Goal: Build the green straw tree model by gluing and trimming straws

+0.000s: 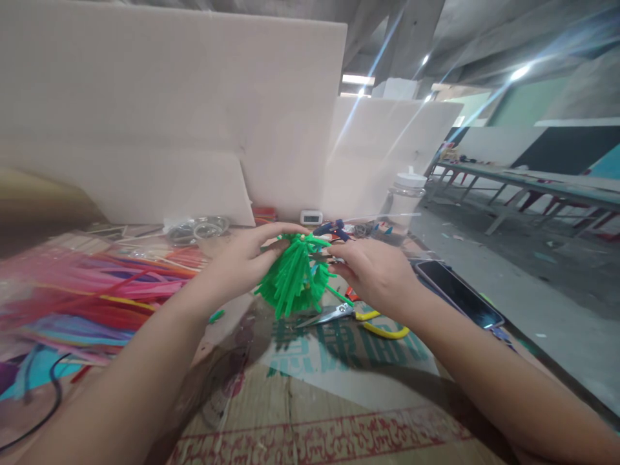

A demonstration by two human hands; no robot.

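Pale boards (184, 97) stand along the back of a wooden bench (256, 407); bare concrete room beyond, with a long table (527, 181) off to the right. Green fuzzy bundle (290, 281) at mid-bench, upright between the two hands, its strands fanning downward like a skirt. Left hand (242, 258) pinches it near the top, thumb and fingers on its upper left. Right hand (378, 268) at its right side, fingers curled inward; thin metallic piece shows by the fingertips, but cannot tell whether they grip that or the strands. Yellow-handled scissors (339, 312) lie just below and right of the bundle, over teal lettering. Left side: loose heap of coloured strips (130, 297), reds, pinks, blues, mostly blurred. Behind the hands: small white digital display (310, 217) and dark blue tool (329, 227). Farther right: lidded clear bottle (405, 200); dark-screened phone (460, 294) near the bench edge.
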